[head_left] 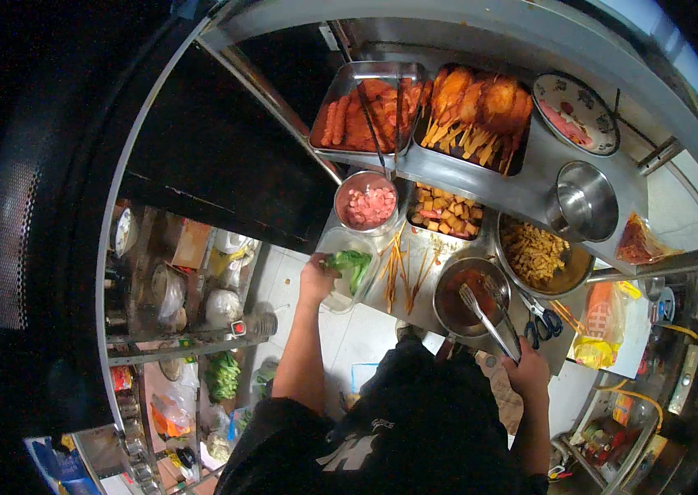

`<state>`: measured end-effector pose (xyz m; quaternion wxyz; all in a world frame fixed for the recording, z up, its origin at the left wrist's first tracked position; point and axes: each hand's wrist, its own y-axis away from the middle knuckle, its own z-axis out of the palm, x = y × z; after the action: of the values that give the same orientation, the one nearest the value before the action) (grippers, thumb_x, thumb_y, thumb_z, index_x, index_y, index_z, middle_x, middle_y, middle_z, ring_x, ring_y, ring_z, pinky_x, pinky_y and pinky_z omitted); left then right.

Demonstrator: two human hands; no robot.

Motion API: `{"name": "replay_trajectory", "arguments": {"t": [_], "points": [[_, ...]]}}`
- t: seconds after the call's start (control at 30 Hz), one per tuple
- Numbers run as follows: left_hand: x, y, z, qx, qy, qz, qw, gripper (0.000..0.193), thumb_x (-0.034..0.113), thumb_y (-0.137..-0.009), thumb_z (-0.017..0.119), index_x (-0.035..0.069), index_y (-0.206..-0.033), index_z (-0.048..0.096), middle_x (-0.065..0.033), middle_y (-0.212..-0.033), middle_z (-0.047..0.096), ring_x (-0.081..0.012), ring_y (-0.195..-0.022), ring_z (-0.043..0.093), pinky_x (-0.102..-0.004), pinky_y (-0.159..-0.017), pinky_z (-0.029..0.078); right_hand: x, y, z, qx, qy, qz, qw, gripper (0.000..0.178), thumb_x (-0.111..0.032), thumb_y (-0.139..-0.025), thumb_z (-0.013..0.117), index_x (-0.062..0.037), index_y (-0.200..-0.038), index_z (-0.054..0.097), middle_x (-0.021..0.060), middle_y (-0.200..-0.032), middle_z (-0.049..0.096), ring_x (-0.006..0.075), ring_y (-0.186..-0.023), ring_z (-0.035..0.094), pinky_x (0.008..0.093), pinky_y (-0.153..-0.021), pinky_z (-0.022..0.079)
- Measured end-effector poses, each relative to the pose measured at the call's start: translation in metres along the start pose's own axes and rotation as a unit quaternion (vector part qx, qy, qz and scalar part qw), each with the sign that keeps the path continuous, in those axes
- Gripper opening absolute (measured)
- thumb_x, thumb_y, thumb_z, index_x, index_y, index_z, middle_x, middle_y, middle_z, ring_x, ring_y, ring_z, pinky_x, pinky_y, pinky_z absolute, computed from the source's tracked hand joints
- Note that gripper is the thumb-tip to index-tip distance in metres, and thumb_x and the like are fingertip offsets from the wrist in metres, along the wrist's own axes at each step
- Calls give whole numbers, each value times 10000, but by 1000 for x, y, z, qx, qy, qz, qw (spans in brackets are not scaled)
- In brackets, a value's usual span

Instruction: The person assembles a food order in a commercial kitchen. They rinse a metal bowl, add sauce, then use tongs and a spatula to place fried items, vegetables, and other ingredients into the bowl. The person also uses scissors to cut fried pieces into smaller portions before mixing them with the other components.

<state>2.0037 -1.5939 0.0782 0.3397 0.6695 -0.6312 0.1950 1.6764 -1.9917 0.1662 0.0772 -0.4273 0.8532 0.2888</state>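
My left hand (316, 279) is closed at the left side of a clear plastic container (338, 302) that overhangs the counter's left edge. Green leafy vegetables (354, 268) lie inside, against my fingertips; whether I pinch a leaf too, I cannot tell. My right hand (528, 371) grips the handle end of metal tongs (487, 322). Their jaws stand apart in a steel bowl (450, 323) of reddish-brown sauce (456, 289). Wooden skewers (396, 268) lie between the container and the bowl. Black-handled scissors (540, 322) rest just right of the sauce bowl.
Behind are a pot of pink chunks (368, 206), a tray of cubes (446, 213) and a bowl of yellowish pieces (534, 252). A raised shelf (481, 186) carries red meat (365, 115), skewered meat (481, 103), a patterned bowl (575, 111) and a steel pot (584, 202).
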Motion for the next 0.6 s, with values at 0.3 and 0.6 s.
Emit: {"name": "replay_trajectory", "arguments": {"t": [0.3,0.6], "points": [[41,36,-13,46,264,9,963,258,2,-916,637,-29,-1171,616,-82,-942,713,-132,-764,662,-269,-675,532,3,-6,-2,-40,-69,-62,995,634,-379,-825,702,-1,-1308,539,274,-1028,677,453,-951,656,515,-821,520],[136,98,35,-128,363,52,922,306,-27,-933,602,11,-1236,603,-40,-1035,695,-100,-845,635,-247,-752,514,22,12,1,58,-196,-70,976,617,-326,-836,715,-9,-1332,531,232,-985,677,392,-905,669,453,-792,519]]}}
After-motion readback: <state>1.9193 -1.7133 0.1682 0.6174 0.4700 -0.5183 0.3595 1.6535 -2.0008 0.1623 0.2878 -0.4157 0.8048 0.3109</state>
